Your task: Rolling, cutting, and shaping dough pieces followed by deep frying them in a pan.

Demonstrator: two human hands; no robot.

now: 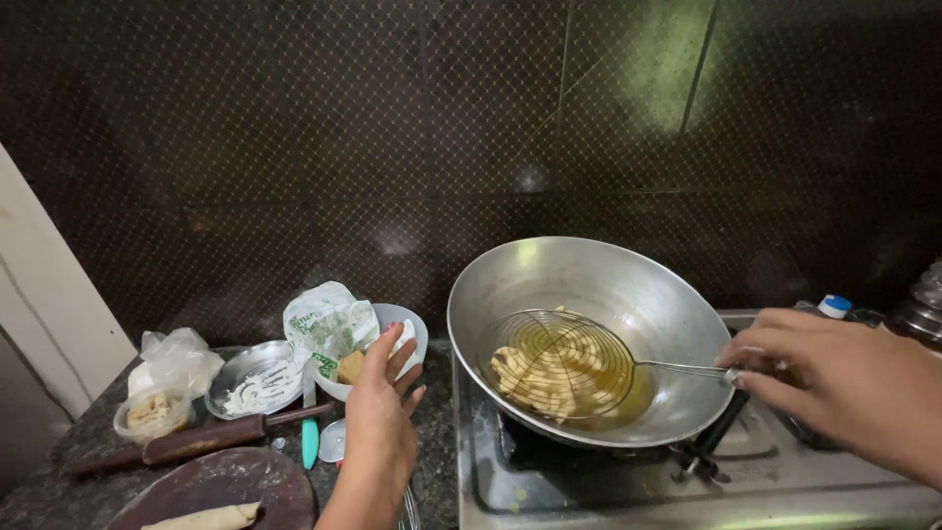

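Note:
A metal wok (628,285) with golden oil sits on the gas stove (785,481). My right hand (834,378) grips the handle of a wire skimmer (561,361) whose round basket rests in the oil over pale dough strips (535,381). My left hand (378,412) hovers with fingers apart over the counter, just in front of a white bowl (402,329) that holds a printed plastic packet (329,322). It holds nothing.
On the dark stone counter lie a wooden rolling pin (201,439), a round board (221,483) with rolled dough (206,516), a steel plate of white strips (257,378), a teal-handled knife (310,437) and a bagged container (157,407). Bottles (834,306) stand at far right.

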